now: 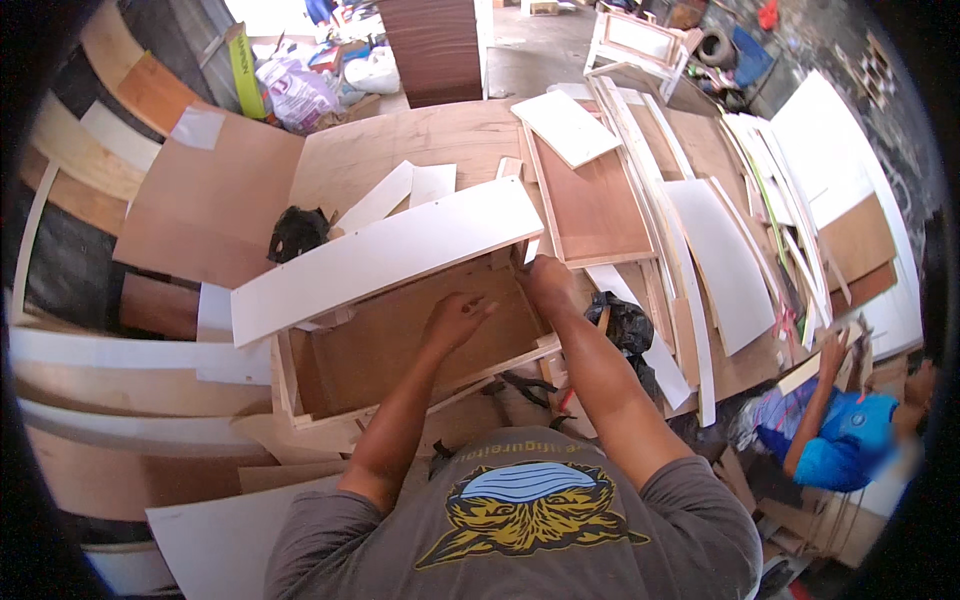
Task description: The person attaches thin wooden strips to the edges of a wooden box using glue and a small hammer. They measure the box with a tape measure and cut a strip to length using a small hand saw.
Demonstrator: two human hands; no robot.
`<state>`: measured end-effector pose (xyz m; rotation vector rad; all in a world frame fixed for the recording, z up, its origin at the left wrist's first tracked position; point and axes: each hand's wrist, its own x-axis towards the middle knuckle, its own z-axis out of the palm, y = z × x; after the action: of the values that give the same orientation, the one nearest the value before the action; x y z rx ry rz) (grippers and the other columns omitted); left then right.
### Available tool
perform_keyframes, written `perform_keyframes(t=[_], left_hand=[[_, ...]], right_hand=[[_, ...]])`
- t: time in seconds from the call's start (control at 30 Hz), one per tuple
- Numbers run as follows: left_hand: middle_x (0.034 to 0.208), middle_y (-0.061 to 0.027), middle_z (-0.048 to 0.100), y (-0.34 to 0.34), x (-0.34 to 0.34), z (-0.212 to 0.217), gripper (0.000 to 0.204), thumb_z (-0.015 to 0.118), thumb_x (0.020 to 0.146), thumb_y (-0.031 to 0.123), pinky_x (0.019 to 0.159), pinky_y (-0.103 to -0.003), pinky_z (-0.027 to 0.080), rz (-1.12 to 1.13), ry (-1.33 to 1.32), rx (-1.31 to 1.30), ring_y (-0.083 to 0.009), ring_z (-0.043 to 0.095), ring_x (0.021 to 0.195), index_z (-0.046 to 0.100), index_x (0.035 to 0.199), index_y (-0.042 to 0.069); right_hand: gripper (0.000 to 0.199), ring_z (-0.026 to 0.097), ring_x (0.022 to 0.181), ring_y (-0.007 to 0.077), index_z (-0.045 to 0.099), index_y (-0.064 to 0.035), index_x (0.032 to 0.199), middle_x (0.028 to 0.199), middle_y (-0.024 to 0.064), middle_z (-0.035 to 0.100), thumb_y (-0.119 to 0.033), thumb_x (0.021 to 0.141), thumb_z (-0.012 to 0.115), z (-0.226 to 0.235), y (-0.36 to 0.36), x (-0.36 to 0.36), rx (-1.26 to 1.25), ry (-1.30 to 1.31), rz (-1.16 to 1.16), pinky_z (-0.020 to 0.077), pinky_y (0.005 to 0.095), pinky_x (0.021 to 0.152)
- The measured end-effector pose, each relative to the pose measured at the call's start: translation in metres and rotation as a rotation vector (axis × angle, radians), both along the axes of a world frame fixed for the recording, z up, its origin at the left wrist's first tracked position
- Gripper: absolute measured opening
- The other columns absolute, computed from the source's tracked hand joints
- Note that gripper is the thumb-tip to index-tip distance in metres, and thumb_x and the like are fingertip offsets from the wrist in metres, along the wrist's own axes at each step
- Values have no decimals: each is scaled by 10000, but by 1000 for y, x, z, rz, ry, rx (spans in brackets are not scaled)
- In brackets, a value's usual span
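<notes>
**Colour reference**

You see a white panel (385, 258) over a brown plywood box (415, 345) with pale edges. Your shirt (520, 525) is grey with a yellow-and-blue print. The bench (400, 145) is tan; a bag (298, 232) is black.

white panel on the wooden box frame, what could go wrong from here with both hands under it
1. The white panel lies tilted over the open box frame, overhanging at the left; it might slide or tip off.
2. The left hand is inside the frame and the right hand at the panel's right end, so a dropping panel could pinch fingers.
3. Loose boards crowd the table edge and could get knocked off towards the person in blue alongside.
</notes>
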<state>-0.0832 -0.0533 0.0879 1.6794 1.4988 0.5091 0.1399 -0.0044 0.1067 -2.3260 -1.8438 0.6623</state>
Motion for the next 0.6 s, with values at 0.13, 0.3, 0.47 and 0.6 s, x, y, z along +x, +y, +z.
perform_keyframes(t=[0.13, 0.3, 0.47, 0.6], left_hand=[[1245, -201, 663, -39, -57, -2, 476, 759, 878, 339, 914, -377, 543, 180, -139, -26, -293, 691, 1037, 687, 1232, 28], [1128, -192, 699, -78, -131, 17, 373, 751, 881, 268, 862, -380, 543, 397, 76, 220, -290, 693, 982, 714, 1173, 39], [1035, -182, 719, -101, -131, 40, 336, 754, 880, 246, 811, -364, 545, 483, 20, 284, -283, 699, 920, 724, 1127, 20], [1031, -170, 727, -88, -80, 18, 377, 769, 876, 278, 792, -341, 546, 401, -186, 303, -244, 697, 902, 719, 1121, -5]], right_hand=[[505, 718, 965, 358, 733, -58, 1043, 1060, 178, 732, -515, 828, 720, 4, -2, -2, 33, -45, -53, 576, 475, 837], [456, 724, 1013, 330, 753, -66, 1044, 1071, 181, 740, -473, 839, 728, 8, -4, -6, 58, -35, -42, 578, 448, 857], [487, 714, 1000, 370, 726, -44, 1035, 1062, 210, 728, -493, 847, 701, 38, -15, -9, 36, -32, -12, 582, 468, 835], [484, 713, 999, 378, 732, -33, 1030, 1044, 214, 732, -481, 853, 695, 32, -13, -6, 49, 0, 18, 580, 476, 835]])
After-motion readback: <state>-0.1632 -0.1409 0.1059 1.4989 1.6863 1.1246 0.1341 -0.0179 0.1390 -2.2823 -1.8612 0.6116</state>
